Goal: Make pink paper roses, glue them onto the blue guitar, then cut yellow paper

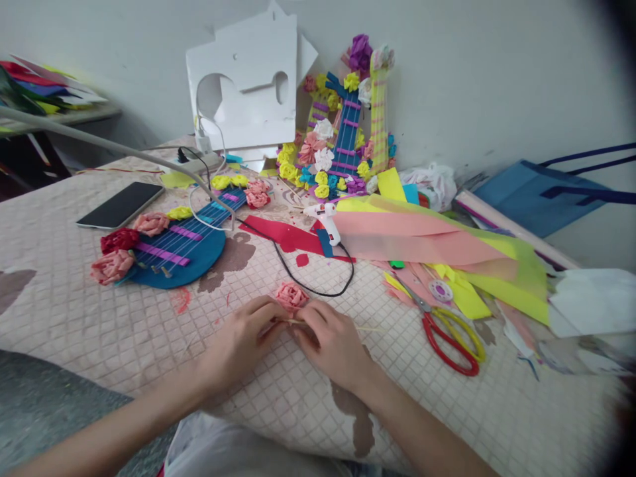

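A pink crepe-paper flower (291, 295) shows just beyond my fingertips, near the middle of the table. My left hand (247, 336) is closed at its lower left side, thumb and fingers pinched together. My right hand (330, 338) is closed too, at the flower's lower right. Between both hands runs a thin pale stick (365, 328), whose end sticks out to the right of my right hand. The fingers hide how the flower and the stick meet. Behind them, a white glue gun (325, 220) rests on red paper (278, 232), its black cable looping toward the flower.
Left: a blue paper guitar (199, 265) with flowers and a phone (120, 205). Right: red-and-yellow scissors (450, 338), pink and yellow paper sheets (412, 235) and a blue bag (536, 195). Decorated guitars (348, 132) and a white cut-out board (248, 86) lean on the wall.
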`<state>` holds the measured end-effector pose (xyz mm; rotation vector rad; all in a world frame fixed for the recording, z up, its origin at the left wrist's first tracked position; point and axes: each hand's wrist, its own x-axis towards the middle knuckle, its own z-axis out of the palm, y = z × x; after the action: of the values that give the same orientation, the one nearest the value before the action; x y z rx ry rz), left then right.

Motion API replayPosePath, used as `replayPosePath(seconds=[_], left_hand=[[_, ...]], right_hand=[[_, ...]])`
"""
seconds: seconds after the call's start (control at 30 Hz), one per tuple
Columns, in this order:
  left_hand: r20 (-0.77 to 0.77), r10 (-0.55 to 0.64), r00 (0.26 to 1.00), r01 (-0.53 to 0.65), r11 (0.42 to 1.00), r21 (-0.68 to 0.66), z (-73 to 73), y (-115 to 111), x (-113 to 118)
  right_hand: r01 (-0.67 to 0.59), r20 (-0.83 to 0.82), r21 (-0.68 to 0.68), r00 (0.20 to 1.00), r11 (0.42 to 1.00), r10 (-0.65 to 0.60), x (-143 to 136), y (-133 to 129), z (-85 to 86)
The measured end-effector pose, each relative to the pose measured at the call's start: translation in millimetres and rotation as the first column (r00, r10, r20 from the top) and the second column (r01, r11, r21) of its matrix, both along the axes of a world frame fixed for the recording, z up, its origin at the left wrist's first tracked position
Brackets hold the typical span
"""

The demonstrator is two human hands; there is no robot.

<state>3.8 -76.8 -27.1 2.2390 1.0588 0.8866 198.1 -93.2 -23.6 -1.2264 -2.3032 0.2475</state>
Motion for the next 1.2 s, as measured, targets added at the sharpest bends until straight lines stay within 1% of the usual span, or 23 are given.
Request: replayPosePath(seconds=[0.13,0.27,0.5,0.6,0.77,1.0,1.07,1.17,1.2], left_hand=[[0.080,0.043,0.996,-0.033,0.992,-0.125,-1.1,-1.4,5.6],[0.120,0.048,0.992,-0.021,0.976,-0.215,-2.3,1.0,7.6],[0.114,0.044,0.992,-0.019,0.977,-0.215,-0.6,2.3,6.5],[0.131,0.057,0.990,-0.028,0.977,-0.213,-0.4,1.9,7.6],[0.165,0.062,0.984,-0.027,0.978,-0.207,-0.2,0.0,10.4],[0.160,0.121,0.980,-0.078,0.964,-0.253,2.3,-2.3,12.7],[0.192,0.162,0.968,-0.105,0.955,-0.279,2.8,-1.8,13.1],[0.267,0.215,0.939,-0.118,0.934,-0.338,4.4,0.4,14.2],[0.289,0.227,0.930,-0.115,0.926,-0.360,5.2,1.2,14.6]], right_hand=[[0.015,0.016,0.060,1.000,0.998,-0.016,-1.7,0.6,-0.7],[0.008,0.030,0.111,0.999,0.994,-0.012,-2.3,1.8,-0.6],[-0.018,0.070,0.140,0.998,0.990,0.008,0.7,4.5,-2.1],[-0.013,0.046,0.117,0.999,0.993,0.008,1.1,4.1,-1.9],[0.041,-0.020,0.052,0.999,0.998,-0.040,-0.2,1.5,1.9],[0.039,-0.017,0.077,0.999,0.996,-0.038,-0.5,2.3,0.7],[0.053,-0.053,0.115,0.997,0.992,-0.047,0.6,1.2,3.0],[0.105,-0.154,0.222,0.986,0.969,-0.072,0.8,-3.0,8.5],[0.109,-0.189,0.222,0.980,0.969,-0.067,-0.1,-4.6,10.1]])
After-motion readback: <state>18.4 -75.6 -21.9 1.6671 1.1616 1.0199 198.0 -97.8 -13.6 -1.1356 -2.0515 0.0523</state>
